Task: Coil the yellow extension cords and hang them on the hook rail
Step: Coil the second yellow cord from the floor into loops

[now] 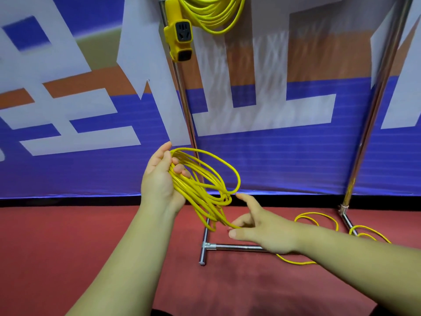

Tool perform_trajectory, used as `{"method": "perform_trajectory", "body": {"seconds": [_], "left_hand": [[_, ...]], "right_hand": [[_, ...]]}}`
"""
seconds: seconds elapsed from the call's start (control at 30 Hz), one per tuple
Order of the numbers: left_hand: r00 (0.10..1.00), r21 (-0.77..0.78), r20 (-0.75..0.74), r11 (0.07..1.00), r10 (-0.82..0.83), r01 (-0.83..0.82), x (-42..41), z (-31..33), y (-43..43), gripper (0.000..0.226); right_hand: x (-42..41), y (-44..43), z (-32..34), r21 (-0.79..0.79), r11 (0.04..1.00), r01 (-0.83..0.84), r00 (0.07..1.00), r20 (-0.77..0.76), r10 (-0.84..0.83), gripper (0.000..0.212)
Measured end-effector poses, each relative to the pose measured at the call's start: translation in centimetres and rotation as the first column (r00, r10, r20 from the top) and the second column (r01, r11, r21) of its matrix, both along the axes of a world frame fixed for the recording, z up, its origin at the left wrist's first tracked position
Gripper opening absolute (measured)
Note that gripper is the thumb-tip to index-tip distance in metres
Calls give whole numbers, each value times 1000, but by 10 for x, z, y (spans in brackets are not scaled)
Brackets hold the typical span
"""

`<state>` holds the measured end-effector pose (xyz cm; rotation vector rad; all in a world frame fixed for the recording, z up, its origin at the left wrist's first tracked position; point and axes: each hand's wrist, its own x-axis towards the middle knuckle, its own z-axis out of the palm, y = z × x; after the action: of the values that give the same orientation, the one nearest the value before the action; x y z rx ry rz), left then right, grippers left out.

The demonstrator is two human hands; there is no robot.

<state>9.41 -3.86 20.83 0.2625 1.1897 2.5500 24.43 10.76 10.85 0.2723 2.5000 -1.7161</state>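
My left hand (160, 179) holds a bundle of several loops of yellow extension cord (205, 185), fingers curled round the strands. My right hand (259, 231) is below and to the right, its thumb and fingers pinching the cord where it leaves the coil. The loose rest of this cord (319, 218) trails over the red floor to the right. Another coiled yellow cord (214, 14) hangs at the top of the metal rack, with its yellow socket block (178, 35) dangling beside the left pole.
The chrome rack has a left upright (184, 103), a right upright (373, 110) and a T-shaped foot bar (227, 247) on the red floor (68, 236). A blue, white and orange banner (91, 110) stands right behind it.
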Motion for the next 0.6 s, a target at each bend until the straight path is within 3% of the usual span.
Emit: {"method": "perform_trajectory", "body": {"seconds": [0.2, 0.43, 0.6], "left_hand": [[997, -1, 25, 997, 75, -75, -14, -3, -19, 19], [992, -134, -60, 985, -115, 106, -16, -14, -24, 19], [912, -492, -278, 860, -301, 133, 6, -23, -12, 13]], "right_hand": [[-2, 10, 8, -35, 997, 67, 995, -75, -69, 24], [-4, 37, 8, 44, 973, 226, 971, -93, -221, 26], [-8, 44, 27, -59, 942, 330, 917, -218, -335, 17]]}}
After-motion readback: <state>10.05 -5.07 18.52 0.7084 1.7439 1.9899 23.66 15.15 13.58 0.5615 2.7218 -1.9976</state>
